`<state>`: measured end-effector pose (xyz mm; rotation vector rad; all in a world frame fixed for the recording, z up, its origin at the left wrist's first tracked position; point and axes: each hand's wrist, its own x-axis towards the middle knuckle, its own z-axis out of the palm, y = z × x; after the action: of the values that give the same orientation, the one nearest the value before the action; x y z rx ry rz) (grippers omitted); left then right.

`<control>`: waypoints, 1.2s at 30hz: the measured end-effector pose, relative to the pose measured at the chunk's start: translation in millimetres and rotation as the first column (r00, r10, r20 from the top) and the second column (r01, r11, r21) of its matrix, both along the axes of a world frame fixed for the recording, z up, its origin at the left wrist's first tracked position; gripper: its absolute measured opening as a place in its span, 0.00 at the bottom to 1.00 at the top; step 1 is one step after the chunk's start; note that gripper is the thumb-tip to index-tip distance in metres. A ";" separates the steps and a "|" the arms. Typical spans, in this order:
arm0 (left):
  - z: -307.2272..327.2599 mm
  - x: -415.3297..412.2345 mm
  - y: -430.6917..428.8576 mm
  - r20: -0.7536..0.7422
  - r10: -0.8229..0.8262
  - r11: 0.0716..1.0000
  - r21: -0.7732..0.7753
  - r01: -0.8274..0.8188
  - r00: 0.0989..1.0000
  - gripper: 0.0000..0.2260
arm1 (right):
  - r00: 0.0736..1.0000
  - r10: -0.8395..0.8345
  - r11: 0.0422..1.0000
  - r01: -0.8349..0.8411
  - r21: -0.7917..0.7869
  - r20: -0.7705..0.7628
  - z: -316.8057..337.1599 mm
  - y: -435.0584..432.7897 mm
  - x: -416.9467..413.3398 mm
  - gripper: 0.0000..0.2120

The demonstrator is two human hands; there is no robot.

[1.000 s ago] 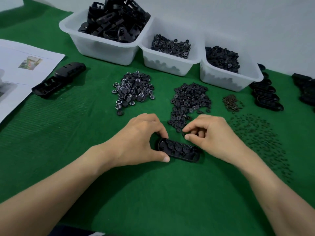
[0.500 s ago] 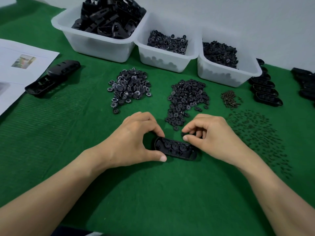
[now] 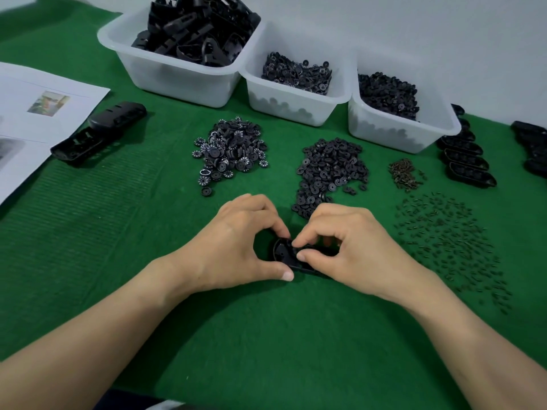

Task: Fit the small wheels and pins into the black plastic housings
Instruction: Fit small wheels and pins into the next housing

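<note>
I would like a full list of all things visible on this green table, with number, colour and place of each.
housing: one, black, centre, between the hands.
tubs: three, white, back row, holding black parts.
marked wheels: one pile, black and white, left of centre.
plain wheels: one pile, black, centre.
brown bits: one small pile, right of plain wheels.
pins: many, dark, scattered at right.
other housings: several, black, row beside right tub.
long parts: about two, black, left, beside papers.
papers: two at least, white, left edge.
cloth: one, green, over the table.
left hand: one, grips housing's left end.
right hand: one, pinches at housing.
</note>
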<state>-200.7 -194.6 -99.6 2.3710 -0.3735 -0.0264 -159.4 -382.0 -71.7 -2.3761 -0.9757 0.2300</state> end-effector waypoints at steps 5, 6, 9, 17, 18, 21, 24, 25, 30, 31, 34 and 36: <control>0.3 -0.4 0.3 -0.003 -0.001 1.000 -0.004 0.001 1.000 0.19 | 1.000 -0.027 1.000 0.027 -0.003 -0.012 -0.5 0.8 -0.2 0.04; 0.4 -0.5 0.1 -0.003 0.000 1.000 -0.004 0.000 1.000 0.19 | 0.999 -0.042 0.999 0.042 -0.003 -0.020 -0.5 1.1 0.4 0.04; 0.2 -0.4 0.0 0.001 0.004 1.000 -0.006 -0.004 1.000 0.19 | 0.997 -0.069 0.998 0.069 -0.003 -0.027 -0.3 4.3 0.7 0.03; -0.4 0.0 0.5 -0.007 -0.013 1.000 0.000 0.013 1.000 0.18 | 0.983 -0.174 0.985 0.174 -0.006 -0.059 7.4 -4.9 15.5 0.03; -0.3 0.0 0.6 -0.010 -0.015 1.000 0.000 0.015 1.000 0.17 | 0.970 -0.237 0.971 0.237 -0.015 -0.055 6.3 -8.2 20.3 0.04; -1.0 0.2 1.3 -0.015 -0.019 1.000 -0.008 0.019 1.000 0.17 | 0.951 -0.304 0.949 0.298 -0.104 -0.052 -3.1 -9.8 24.6 0.02; -1.8 0.5 1.3 -0.006 -0.015 1.000 -0.015 0.015 1.000 0.17 | 0.947 -0.321 0.943 0.321 -0.084 0.011 -11.1 -2.2 20.4 0.04; -1.9 0.4 1.1 -0.001 -0.015 1.000 -0.017 0.015 1.000 0.17 | 0.947 -0.319 0.944 0.320 -0.078 0.031 -12.3 0.0 19.4 0.03; -1.7 -0.2 0.9 0.001 -0.014 1.000 -0.016 0.014 1.000 0.17 | 0.963 -0.262 0.965 0.261 -0.024 -0.057 -10.7 -5.3 18.3 0.08; -1.7 0.1 1.1 0.002 -0.014 1.000 -0.013 0.014 1.000 0.17 | 0.965 -0.248 0.969 0.247 -0.019 -0.089 -9.4 -8.2 17.8 0.09; -1.9 0.3 1.9 -0.001 -0.018 1.000 -0.008 0.018 1.000 0.17 | 0.952 -0.253 0.966 0.257 0.003 -0.171 -7.0 -15.7 17.6 0.12; -1.9 -0.1 2.2 -0.005 -0.021 1.000 -0.002 0.021 1.000 0.17 | 0.945 -0.276 0.960 0.279 -0.010 -0.173 -7.1 -17.3 17.9 0.10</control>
<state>-200.7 -192.4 -101.5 2.3647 -0.3964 -0.0420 -141.5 -399.3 -78.8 -2.3999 -0.5522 0.3136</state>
